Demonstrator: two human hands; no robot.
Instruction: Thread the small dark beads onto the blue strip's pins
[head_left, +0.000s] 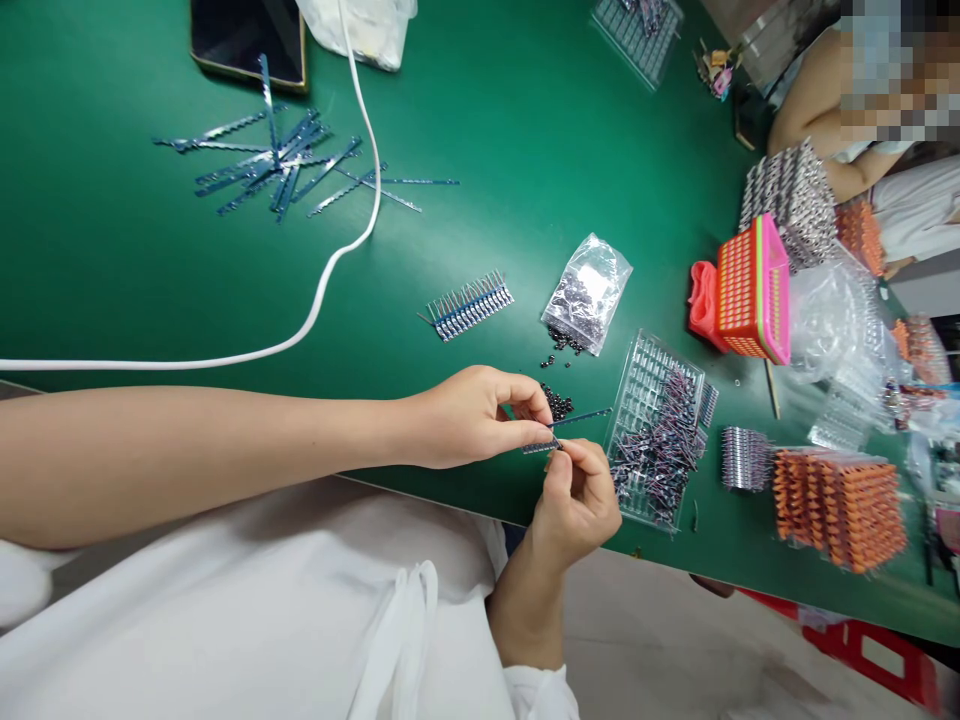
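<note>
My left hand pinches a thin blue strip, seemingly a narrow circuit-board strip, between thumb and fingers. Close against it, my right hand is closed in a pinch at the strip's near side; a tiny dark piece seems to be at its fingertips, too small to name. Just beyond the fingers lies a heap of small black beads. A clear plastic bag of similar dark pieces has spilled some out. To its left rests a strip fitted with a row of wire-legged components.
A clear tray holds many loose wire-legged parts. Loose blue strips lie scattered behind a white cable, near a phone. An orange basket, orange stacked parts and another person are at the right.
</note>
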